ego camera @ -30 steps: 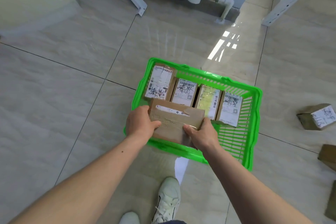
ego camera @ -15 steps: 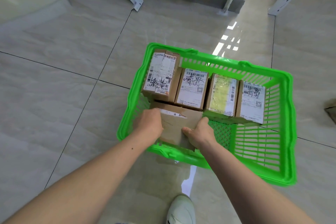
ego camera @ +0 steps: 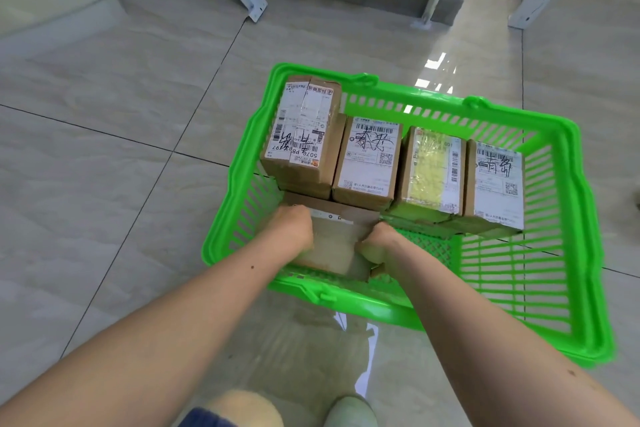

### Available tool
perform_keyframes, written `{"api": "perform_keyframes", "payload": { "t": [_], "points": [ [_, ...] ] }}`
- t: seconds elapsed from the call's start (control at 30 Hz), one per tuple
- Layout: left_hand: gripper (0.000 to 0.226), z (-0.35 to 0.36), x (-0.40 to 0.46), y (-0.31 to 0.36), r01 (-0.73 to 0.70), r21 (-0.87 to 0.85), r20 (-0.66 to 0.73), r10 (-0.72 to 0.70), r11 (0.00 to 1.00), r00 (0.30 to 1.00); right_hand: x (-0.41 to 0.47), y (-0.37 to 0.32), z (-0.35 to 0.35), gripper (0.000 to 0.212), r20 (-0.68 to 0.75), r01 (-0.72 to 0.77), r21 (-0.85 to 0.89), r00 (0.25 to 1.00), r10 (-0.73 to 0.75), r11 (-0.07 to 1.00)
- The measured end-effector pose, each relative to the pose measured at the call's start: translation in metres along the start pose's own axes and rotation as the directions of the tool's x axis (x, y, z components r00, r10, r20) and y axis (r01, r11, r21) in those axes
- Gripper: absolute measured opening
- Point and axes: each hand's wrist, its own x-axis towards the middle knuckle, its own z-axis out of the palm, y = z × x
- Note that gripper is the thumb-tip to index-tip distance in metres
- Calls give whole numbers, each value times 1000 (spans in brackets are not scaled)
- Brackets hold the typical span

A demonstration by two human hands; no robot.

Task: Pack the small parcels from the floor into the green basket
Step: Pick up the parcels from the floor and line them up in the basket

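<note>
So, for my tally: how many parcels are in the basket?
5: four stand in a row along the green basket far side; both hands hold the fifth parcel at its near-left. Others may be hidden.

Both bare forearms reached forward and down from the near edge, converging toward the centre. The left forearm ran from the near left corner up to the left hand (ego camera: 294, 230); the right forearm ran from the near right up to the right hand (ego camera: 379, 244). The hands were level with each other, backs upward, knuckles pointing away. Each gripped one side of a parcel (ego camera: 334, 246), the left hand on its left edge and the right hand on its right edge, fingers curled down out of sight, the right thumb lying against the near face. A bare knee (ego camera: 242, 407) and a shoe (ego camera: 351, 411) showed at the near edge.
</note>
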Motion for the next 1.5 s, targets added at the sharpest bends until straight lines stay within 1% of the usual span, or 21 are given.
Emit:
{"api": "perform_keyframes", "payload": {
  "t": [0.1,0.17,0.23,0.27,0.33,0.4,0.47,0.5,0.57,0.67,0.73,0.8,0.93,1.07,1.17,1.27,1.4,1.5],
  "points": [
    [37,2,4,1,-15,34,-12,15,999,1000,-10,0,-4,42,-6,7,-13,1000,-7,1000],
    [36,-1,3,2,-11,27,-19,11,1000,1000,-13,4,-8,29,-44,32,-31,998,-33,999],
    [37,-6,-1,3,0,4,-38,0,1000,999,-24,10,-14,16,-92,46,-11,995,-47,999],
    [37,-10,-5,3,9,-9,-49,-9,1000,999,-31,13,-19,19,-126,47,8,991,-46,999],
    [37,-20,-20,6,27,-22,-54,-29,999,998,-53,16,-31,31,-181,48,44,983,-39,998],
    [37,-33,-42,14,38,-30,-30,-39,999,999,-80,21,-44,31,-166,53,90,985,-37,994],
    [33,-46,-68,27,46,-56,-21,-47,997,999,-109,29,-57,52,-154,83,164,986,-58,983],
    [32,-55,-82,34,48,-70,-22,-50,996,998,-126,31,-65,56,-153,95,193,986,-66,977],
    [31,-73,-113,49,45,-102,-34,-48,994,998,-157,39,-82,49,-176,109,232,982,-68,967],
    [30,-102,-160,73,12,-153,-71,-23,988,997,-204,53,-111,36,-259,117,304,965,-36,945],
    [29,-120,-192,89,-8,-171,-78,-6,985,997,-238,64,-129,33,-294,106,375,956,9,921],
    [27,-135,-223,108,-53,-176,-74,41,983,996,-272,80,-146,31,-316,98,442,947,52,891],
    [26,-152,-281,157,-139,-153,-62,131,978,989,-336,120,-179,31,-342,72,584,925,165,808],
    [28,-154,-334,222,-229,-95,-27,227,969,974,-391,175,-215,42,-337,49,694,903,265,718],
    [31,-147,-369,283,-275,-59,-32,274,960,961,-419,224,-249,48,-338,42,744,884,321,667],
    [32,-131,-397,349,-308,-54,13,309,950,951,-439,278,-288,45,-339,37,778,865,370,627],
    [25,-107,-421,439,-347,-65,46,350,936,935,-450,351,-340,46,-335,32,809,845,416,588],
    [31,-88,-437,497,-352,-70,62,356,933,932,-455,399,-371,42,-328,26,827,833,445,561]
  ]
}}
